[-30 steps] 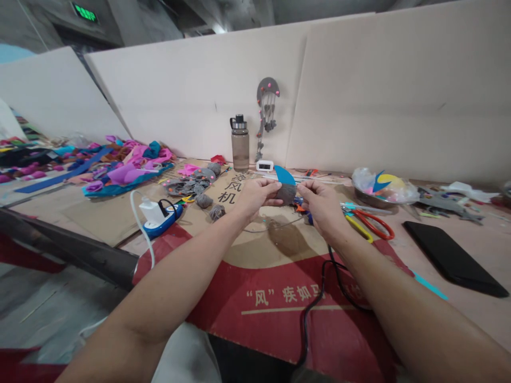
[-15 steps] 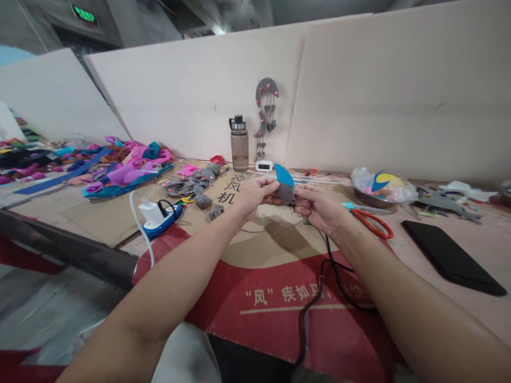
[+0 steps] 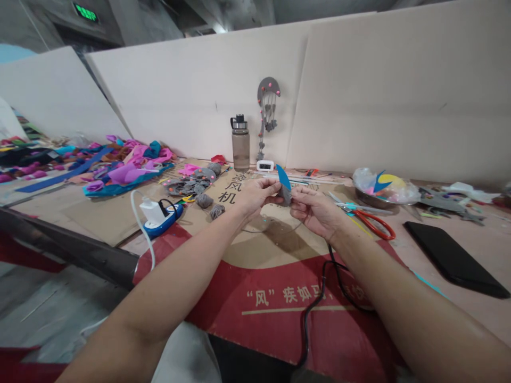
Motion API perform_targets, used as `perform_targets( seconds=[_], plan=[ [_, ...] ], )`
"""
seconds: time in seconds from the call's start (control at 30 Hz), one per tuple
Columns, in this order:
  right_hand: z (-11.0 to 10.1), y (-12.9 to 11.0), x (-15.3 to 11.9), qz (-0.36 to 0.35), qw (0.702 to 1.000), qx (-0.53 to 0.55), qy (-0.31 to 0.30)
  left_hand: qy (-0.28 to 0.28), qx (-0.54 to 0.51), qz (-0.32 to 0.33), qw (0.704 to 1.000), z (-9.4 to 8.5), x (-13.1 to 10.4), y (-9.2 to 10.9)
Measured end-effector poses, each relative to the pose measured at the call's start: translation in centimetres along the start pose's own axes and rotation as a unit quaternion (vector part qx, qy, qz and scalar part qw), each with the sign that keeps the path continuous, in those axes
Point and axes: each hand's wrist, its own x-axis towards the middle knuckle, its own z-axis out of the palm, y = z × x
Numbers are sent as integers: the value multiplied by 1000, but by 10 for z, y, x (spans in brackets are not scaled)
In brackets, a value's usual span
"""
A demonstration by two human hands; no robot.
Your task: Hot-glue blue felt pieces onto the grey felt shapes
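Observation:
Between my two hands a small felt piece, blue [image 3: 283,177] above and grey [image 3: 286,197] below, is held up over the cardboard, turned nearly edge-on. My left hand [image 3: 264,193] pinches its left side between thumb and fingers. On the lower right edge, the fingers of my right hand [image 3: 311,207] are closed; whether they also hold a needle or thread is too small to tell. Red-handled scissors [image 3: 373,223] lie just right of my right hand. A printed cardboard sheet [image 3: 251,242] is spread beneath both hands.
Grey felt pieces and yarn balls [image 3: 204,200] lie left, near a blue-white power strip [image 3: 162,223]. Behind stand a bottle [image 3: 240,149] and a small display [image 3: 265,166]. A bowl [image 3: 377,199] and black phone [image 3: 455,258] are right; a black cable [image 3: 306,319] crosses the front.
The felt piece has turned from showing its broad face to nearly edge-on. My right hand has rotated, its fingers now closed against the piece's edge. My left hand keeps its pinch.

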Motion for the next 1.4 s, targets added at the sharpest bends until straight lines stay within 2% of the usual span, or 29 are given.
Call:
perform_targets(
  seconds=[0.27,0.4,0.73,0.87,1.0,1.13,1.4],
  plan=[
    [11,8,-1,-65,997,-14,26,-8,9,48,999,3,0,-3],
    [13,12,0,-70,997,-10,19,-6,27,68,997,7,-3,-1],
    [15,15,1,-70,997,-7,15,22,-7,13,1000,17,-13,4],
    [17,13,2,-81,996,-12,42,43,-38,13,998,18,-13,4],
    [15,13,3,-97,992,-10,80,12,-63,-4,998,20,-14,5],
    [9,12,6,-103,989,-5,105,-2,-58,14,998,22,-14,3],
    [11,9,4,-96,990,11,107,45,15,45,998,23,-12,-2]
  ],
)
